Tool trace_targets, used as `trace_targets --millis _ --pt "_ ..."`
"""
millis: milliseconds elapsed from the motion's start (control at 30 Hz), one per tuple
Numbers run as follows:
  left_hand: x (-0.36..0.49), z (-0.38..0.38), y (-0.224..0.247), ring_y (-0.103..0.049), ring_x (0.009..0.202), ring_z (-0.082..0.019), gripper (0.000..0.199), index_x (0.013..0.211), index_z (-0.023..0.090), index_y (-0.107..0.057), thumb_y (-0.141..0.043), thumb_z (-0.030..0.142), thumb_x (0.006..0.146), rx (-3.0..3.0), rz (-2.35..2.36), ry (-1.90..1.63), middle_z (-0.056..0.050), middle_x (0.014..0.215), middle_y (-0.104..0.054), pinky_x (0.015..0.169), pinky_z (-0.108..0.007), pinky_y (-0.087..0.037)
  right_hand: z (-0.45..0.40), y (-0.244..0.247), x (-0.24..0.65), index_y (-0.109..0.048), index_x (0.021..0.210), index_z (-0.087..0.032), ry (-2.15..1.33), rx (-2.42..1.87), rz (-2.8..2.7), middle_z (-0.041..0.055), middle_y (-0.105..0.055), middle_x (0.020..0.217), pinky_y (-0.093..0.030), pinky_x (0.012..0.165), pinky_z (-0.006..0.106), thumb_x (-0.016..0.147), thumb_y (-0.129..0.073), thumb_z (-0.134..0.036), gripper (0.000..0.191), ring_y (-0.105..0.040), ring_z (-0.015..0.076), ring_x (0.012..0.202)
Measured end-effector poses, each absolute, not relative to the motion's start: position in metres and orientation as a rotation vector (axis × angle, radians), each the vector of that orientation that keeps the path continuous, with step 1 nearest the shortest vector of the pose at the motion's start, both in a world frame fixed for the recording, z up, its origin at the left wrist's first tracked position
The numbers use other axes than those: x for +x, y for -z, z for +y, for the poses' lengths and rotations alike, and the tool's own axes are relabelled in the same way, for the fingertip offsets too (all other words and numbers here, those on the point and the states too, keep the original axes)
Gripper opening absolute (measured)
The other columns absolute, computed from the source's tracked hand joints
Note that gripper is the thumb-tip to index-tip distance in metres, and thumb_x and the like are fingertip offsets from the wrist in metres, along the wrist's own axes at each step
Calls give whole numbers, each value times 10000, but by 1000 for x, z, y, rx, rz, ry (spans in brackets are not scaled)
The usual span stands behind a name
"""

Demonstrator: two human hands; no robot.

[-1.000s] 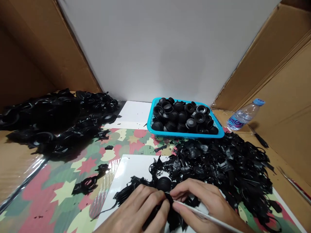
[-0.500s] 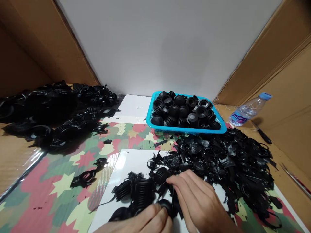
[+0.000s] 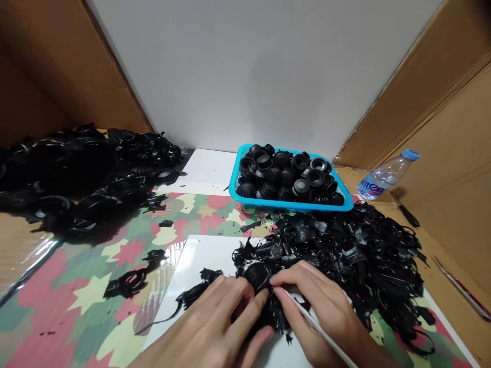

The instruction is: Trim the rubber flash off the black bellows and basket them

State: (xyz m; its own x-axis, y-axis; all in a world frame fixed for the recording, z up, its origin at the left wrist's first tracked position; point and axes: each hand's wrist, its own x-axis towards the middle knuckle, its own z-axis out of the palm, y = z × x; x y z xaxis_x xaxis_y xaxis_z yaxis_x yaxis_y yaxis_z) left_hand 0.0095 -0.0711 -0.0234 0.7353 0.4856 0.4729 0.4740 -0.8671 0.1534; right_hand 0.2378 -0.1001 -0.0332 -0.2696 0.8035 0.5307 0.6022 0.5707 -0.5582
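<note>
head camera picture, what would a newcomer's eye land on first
Probably the bright blue basket of black parts, near the pale wall. Then the heap of black scraps in front of it, towards the right, and the right hand at the bottom, holding a white stick.

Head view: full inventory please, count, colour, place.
basket: one, turquoise, back centre
ribbed parts: many, black, inside basket
nearer ribbed part: one, black, front centre
scraps: many, black, right of centre
heap: one, black, left
bottle: one, clear, back right
handled tool: one, black, right
slim tool: one, silver-red, right edge
sheets: two, white, front and back
patterned cover: one, multicoloured, tabletop
cardboard panels: several, brown, sides
wall: one, pale, behind
stick: one, white, front
left hand: one, front centre
right hand: one, front, holding stick
</note>
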Motion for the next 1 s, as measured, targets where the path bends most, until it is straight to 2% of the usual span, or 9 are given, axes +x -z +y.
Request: trace_targets --millis 167,433,567,600,667,733,800,900,1000 --pt "12 -62 15 -720 756 -173 514 1010 228 -721 -356 519 1225 2743 768 -755 -13 943 -750 693 -277 -556 -102 35 238 -627 1138 -201 -198 -1153 -1986 37 -742 921 -612 756 308 1035 -499 23 278 -720 192 814" --pt "10 -64 12 -760 782 -195 449 1047 225 -669 -465 608 1165 2678 837 -760 7 934 -785 730 -304 -570 -104 31 240 -675 1158 -176 -95 -1132 -2110 54 -784 900 -651 765 309 1042 -504 3 274 -763 206 787" --pt "10 -70 7 -731 769 -205 474 989 226 -628 -449 631 1157 2610 892 -695 -2 878 -758 690 -293 -566 -108 31 249 -705 1099 -218 -334 -1069 -1979 53 -778 934 -641 759 294 1141 -559 -188 155 -760 192 816" --pt "9 -71 6 -731 782 -207 471 996 225 -626 -445 627 1160 2595 888 -686 -11 887 -761 687 -286 -568 -109 30 255 -726 1037 -230 -372 -1081 -1931 71 -778 979 -645 763 309 1174 -529 -287 246 -758 199 836" --pt "6 -72 5 -736 821 -212 454 1026 223 -629 -456 622 1159 2549 871 -674 -29 927 -771 698 -273 -577 -111 27 266 -753 865 -245 -400 -1122 -1877 109 -784 1078 -665 765 353 1214 -359 -464 570 -764 231 899" --pt "3 -73 4 -739 867 -218 412 1058 228 -634 -514 611 1149 2483 862 -658 -40 976 -773 724 -264 -592 -111 23 275 -774 801 -254 -393 -1152 -1864 123 -795 1093 -686 762 394 1207 -231 -534 733 -776 266 948" --pt "0 -72 3 -741 924 -225 343 1092 240 -639 -603 579 1129 2402 860 -636 -42 1023 -772 751 -256 -607 -110 19 275 -824 941 -269 -355 -1115 -1917 114 -809 1047 -698 761 397 1208 -273 -526 664 -792 270 936" --pt "-2 -71 1 -749 951 -213 206 1113 251 -640 -707 445 1108 2297 844 -635 -33 1057 -767 773 -237 -624 -107 19 257 -784 1225 -266 -265 -1043 -2027 83 -827 1058 -690 790 326 1205 -445 -428 376 -813 227 913" --pt "-2 -71 1 -753 946 -196 106 1147 256 -643 -726 261 1080 2240 826 -650 -21 1078 -762 812 -229 -638 -106 24 237 -714 1262 -214 -162 -1068 -2039 65 -832 1045 -669 891 312 1189 -533 -403 272 -813 204 914"
